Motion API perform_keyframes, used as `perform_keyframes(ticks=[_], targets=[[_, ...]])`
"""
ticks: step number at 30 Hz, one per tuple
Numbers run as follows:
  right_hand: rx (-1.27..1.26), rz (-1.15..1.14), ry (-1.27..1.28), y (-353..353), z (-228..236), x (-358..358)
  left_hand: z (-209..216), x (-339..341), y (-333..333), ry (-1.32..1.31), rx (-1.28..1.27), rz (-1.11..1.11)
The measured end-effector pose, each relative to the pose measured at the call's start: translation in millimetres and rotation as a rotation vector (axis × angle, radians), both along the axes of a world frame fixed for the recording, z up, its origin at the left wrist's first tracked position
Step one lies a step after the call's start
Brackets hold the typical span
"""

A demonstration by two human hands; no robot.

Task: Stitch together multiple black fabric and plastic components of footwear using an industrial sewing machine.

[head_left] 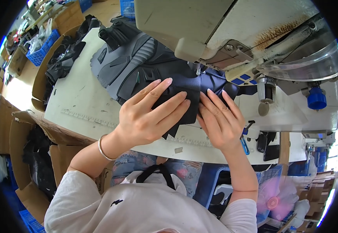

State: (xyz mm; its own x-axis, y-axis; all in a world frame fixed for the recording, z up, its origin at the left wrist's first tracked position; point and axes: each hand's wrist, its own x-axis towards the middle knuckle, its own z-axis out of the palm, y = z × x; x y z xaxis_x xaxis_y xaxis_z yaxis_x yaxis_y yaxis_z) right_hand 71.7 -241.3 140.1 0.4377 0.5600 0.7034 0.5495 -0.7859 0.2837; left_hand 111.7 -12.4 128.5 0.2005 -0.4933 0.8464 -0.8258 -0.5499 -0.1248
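Note:
A sewing machine (pixel 176 23) reaches over the white table from the upper right, its needle area just beyond my hands. Under it lies a bulky dark grey and black fabric piece (pixel 138 58) with ribbed, padded sections. My left hand (pixel 143 118), with a bangle on the wrist, rests on this piece with its fingers stretched out and apart. Beside the needle, my right hand (pixel 221 120) lays its extended fingers on the black fabric near a straight edge; its thumb is partly hidden. Neither hand is closed around anything I can see.
A ruler strip (pixel 87 116) runs along the table's near side. Thread snips (pixel 244 143) with blue handles and a dark phone (pixel 271 152) lie at right. Cardboard boxes (pixel 21 155) with black pieces stand left; a pink fan (pixel 273 202) is at lower right.

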Motion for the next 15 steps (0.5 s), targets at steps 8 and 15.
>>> perform_keyframes(ticks=[8, 15], targets=[[0.001, -0.032, -0.03, 9.0, 0.4, 0.6, -1.5, 22.6, 8.8, 0.001, -0.02, -0.097], [-0.008, 0.0, 0.038, 6.6, -2.1, -5.0, 15.3, 8.1, 3.7, 0.321, -0.178, -0.15]])
